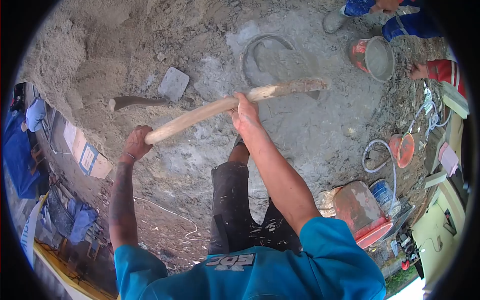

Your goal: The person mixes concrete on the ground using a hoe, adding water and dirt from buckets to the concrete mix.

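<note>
Both my hands are wrapped round the long, curved wooden handle of a hoe [197, 114], which slants across the view. My left hand [137, 142] grips its near end at the lower left. Farther up the handle, my right hand [244, 114] is closed round the wood. Grey, mortar-coated metal at the hoe's far end overlaps a round bucket [243, 62] in this view. Wet grey mortar [300, 130] spreads over the ground beneath. Left of the bucket lies a second hoe [174, 84], its short-looking handle pointing left.
A mortar-filled red bucket [358, 54] stands at upper right, with another person's hand [418, 70] near it. A second person's boot [334, 22] is behind. Lower right are a red tub [357, 202], a small orange bucket [403, 150] and a hose [369, 150]. Sand [75, 75] fills the upper left.
</note>
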Demonstrator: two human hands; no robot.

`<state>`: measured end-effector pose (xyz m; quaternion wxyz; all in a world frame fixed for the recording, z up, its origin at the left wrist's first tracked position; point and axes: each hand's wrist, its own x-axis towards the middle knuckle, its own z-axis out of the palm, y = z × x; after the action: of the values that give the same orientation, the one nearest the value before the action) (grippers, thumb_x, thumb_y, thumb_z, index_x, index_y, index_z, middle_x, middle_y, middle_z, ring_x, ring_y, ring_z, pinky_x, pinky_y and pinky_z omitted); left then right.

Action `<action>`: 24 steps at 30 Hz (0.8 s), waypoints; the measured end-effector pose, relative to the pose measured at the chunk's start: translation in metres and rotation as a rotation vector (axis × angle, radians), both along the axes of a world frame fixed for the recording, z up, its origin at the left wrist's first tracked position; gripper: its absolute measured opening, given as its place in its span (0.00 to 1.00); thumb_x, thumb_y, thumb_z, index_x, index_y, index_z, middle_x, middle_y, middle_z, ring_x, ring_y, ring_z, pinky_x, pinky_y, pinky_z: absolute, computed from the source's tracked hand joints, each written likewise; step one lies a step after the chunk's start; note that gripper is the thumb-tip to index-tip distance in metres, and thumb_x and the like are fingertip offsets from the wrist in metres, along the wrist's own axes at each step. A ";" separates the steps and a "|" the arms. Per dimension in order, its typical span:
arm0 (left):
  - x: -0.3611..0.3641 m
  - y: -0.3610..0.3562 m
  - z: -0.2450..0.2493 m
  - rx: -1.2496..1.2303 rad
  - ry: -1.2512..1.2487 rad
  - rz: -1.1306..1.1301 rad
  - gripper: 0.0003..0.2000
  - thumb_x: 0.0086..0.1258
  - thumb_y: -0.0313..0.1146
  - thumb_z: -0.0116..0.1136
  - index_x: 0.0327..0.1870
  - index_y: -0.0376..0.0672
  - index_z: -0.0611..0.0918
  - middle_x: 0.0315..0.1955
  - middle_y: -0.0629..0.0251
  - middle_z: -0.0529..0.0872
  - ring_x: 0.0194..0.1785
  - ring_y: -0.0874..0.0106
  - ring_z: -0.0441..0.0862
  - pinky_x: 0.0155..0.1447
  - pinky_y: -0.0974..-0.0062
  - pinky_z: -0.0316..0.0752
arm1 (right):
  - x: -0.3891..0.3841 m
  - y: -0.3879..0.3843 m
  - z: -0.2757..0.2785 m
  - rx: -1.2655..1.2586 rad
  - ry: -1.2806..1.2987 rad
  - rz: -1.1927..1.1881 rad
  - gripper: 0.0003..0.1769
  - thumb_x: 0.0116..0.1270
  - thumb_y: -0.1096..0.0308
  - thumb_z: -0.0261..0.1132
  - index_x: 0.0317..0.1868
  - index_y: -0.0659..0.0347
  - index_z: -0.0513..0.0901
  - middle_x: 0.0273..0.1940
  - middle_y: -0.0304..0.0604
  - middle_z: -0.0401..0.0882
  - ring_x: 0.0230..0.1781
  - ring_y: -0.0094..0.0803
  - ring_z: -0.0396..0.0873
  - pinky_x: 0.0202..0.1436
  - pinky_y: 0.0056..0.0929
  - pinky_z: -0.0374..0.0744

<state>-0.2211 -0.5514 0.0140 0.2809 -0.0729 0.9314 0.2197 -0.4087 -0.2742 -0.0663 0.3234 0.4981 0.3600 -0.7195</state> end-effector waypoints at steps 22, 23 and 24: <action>0.165 0.599 -0.045 1.121 -0.681 1.256 0.03 0.58 0.24 0.54 0.28 0.36 0.74 0.17 0.67 0.76 0.18 0.76 0.75 0.23 0.78 0.72 | 0.180 0.446 -0.208 0.995 0.194 1.114 0.35 0.49 0.67 0.64 0.55 0.76 0.61 0.38 0.60 0.77 0.35 0.46 0.81 0.32 0.37 0.80; 0.162 0.596 -0.029 1.102 -0.673 1.239 0.03 0.58 0.24 0.54 0.28 0.36 0.74 0.17 0.67 0.76 0.18 0.76 0.75 0.23 0.78 0.72 | 0.188 0.428 -0.205 0.944 0.215 1.100 0.33 0.49 0.68 0.64 0.53 0.76 0.63 0.36 0.58 0.77 0.32 0.44 0.80 0.30 0.38 0.79; 0.158 0.596 -0.014 1.037 -0.655 1.251 0.03 0.57 0.24 0.54 0.28 0.35 0.75 0.17 0.66 0.77 0.18 0.76 0.75 0.24 0.78 0.72 | 0.193 0.416 -0.203 0.898 0.241 1.097 0.30 0.49 0.68 0.64 0.51 0.77 0.65 0.33 0.56 0.77 0.28 0.43 0.80 0.28 0.38 0.79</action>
<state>-0.0628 0.0446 0.0003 0.3601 -0.4928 0.3757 0.6973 -0.2156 0.1419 -0.2693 0.3603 0.2474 0.8529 -0.2857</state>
